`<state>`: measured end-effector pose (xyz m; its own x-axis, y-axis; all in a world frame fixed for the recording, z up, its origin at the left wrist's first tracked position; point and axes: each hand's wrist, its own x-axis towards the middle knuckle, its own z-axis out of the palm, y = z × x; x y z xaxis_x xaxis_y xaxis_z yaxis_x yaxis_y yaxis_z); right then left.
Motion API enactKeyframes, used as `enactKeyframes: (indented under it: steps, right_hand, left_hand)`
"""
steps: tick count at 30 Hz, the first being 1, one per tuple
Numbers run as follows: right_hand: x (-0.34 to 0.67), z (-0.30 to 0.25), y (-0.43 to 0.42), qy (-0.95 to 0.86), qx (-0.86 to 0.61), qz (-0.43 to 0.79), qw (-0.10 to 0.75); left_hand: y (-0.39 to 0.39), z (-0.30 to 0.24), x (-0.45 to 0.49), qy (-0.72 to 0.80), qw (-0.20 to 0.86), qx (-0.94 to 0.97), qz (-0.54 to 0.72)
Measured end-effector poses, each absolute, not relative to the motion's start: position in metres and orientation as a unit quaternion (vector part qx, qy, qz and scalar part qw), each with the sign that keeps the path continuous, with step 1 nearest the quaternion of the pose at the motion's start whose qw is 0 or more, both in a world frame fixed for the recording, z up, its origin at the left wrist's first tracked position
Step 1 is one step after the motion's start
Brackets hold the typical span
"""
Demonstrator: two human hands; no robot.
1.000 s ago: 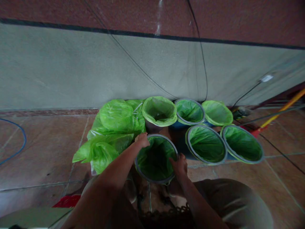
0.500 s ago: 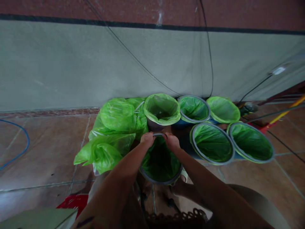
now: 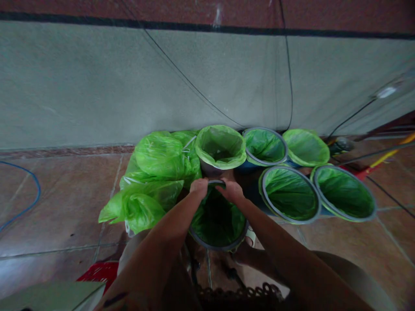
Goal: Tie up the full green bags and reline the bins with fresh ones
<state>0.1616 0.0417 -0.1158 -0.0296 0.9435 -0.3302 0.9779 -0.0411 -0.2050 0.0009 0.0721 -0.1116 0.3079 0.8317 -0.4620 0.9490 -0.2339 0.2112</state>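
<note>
A bin (image 3: 223,247) with a grey ring rim and a green plastic liner (image 3: 217,218) stands on the tiled floor right in front of me. My left hand (image 3: 199,187) and my right hand (image 3: 232,191) both curl over the far edge of its rim, a few centimetres apart, pressing on the ring and liner there. My forearms reach across the bin's mouth and hide its sides.
Several more bins with green liners (image 3: 288,194) stand to the right and behind, against a grey wall (image 3: 97,86). Filled green bags (image 3: 155,164) are piled on the left. Cables hang down the wall; a blue hose (image 3: 29,194) lies at far left. A red object (image 3: 100,272) is near my feet.
My right hand moved from the near right side of the rim to its far edge, beside my left hand. Since then both hands stay there almost still.
</note>
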Motion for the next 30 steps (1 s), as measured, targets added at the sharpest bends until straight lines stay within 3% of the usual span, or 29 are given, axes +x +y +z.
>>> enactKeyframes:
  steps: [5, 14, 18, 24, 30]
  right_hand:
    - [0.158, -0.116, 0.048, 0.665, 0.722, -0.173, 0.082]
    - [0.189, -0.131, -0.023, 0.421, 0.882, -0.21, -0.001]
    - [0.184, -0.132, -0.045, 0.432, 0.869, -0.242, -0.011]
    - [0.167, -0.111, -0.001, 0.547, 0.819, -0.154, -0.077]
    - [0.167, -0.118, 0.033, 0.608, 0.768, -0.195, 0.039]
  left_hand:
    - [0.071, -0.104, 0.004, 0.591, 0.259, 0.75, -0.146]
    - [0.094, -0.083, -0.024, 0.581, 0.313, 0.74, -0.13]
    - [0.089, -0.084, -0.024, 0.573, 0.292, 0.755, -0.13]
    - [0.084, -0.093, -0.014, 0.585, 0.237, 0.77, -0.096]
    - [0.082, -0.098, -0.012, 0.607, 0.214, 0.755, -0.124]
